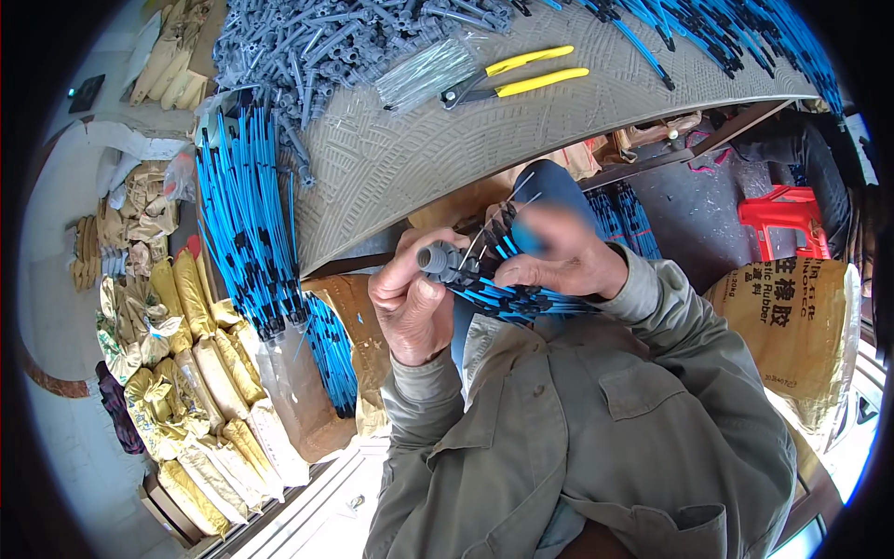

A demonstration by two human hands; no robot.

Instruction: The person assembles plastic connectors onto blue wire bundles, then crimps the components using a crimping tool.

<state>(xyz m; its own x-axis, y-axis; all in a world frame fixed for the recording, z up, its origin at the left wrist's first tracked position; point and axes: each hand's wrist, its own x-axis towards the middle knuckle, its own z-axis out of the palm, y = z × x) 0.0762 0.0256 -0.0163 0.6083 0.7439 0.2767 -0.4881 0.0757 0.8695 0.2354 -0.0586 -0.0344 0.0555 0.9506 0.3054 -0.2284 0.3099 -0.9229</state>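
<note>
Just off the near edge of the bench [358, 177], the left hand [414, 296] pinches a grey fitting [435, 258]; the right hand [559, 261] clasps blue rods [521, 298] beside it. Should that clasp slacken, rods could slide loose; the thin wire [475, 240] jutting up might prick skin.

pale wall [79, 447], textured grey tabletop [363, 168], red stool [787, 216]
</note>
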